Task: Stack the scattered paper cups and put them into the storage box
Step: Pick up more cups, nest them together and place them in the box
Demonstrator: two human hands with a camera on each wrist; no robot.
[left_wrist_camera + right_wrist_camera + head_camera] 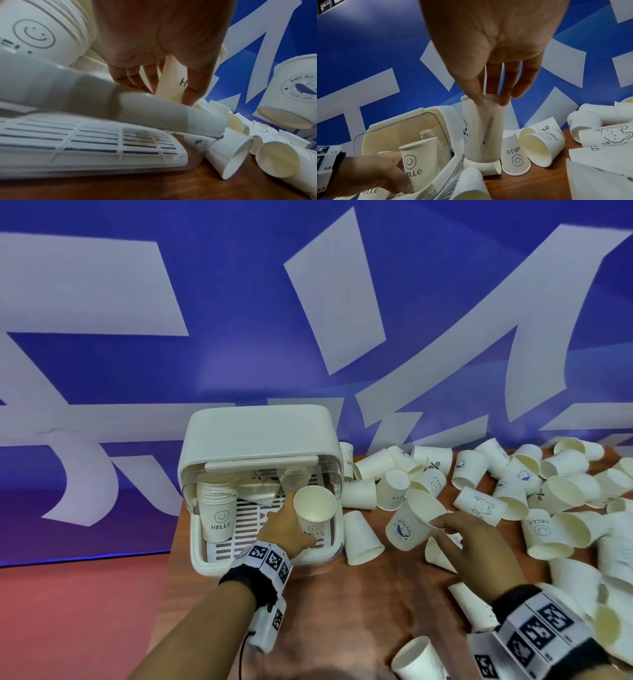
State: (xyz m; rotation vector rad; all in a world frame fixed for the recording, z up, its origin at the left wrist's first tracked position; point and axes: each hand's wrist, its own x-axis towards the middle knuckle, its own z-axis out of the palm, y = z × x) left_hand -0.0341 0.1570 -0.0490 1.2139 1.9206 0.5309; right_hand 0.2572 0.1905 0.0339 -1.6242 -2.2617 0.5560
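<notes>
White paper cups (561,501) litter the desk's (329,604) right; the left hand (286,529) holds a smiley cup (315,511) upright inside the white storage box (260,440), the right hand (469,537) pinches a whale-print cup (409,520) (rim grip). Next, I judge: nest them.

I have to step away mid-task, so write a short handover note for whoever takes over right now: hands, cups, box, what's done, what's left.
Left hand: grips an upright HELLO cup over the tray of the box.
Right hand: pinches the rim of a whale cup, lifted off the table.
Box: lid up; a stack stands at its left, and more cups show at the back.
Done: some cups stacked and stored.
Left: nest the two held cups, keep stacking the pile spread over the table's right side, and put the stacks in the box.
</notes>
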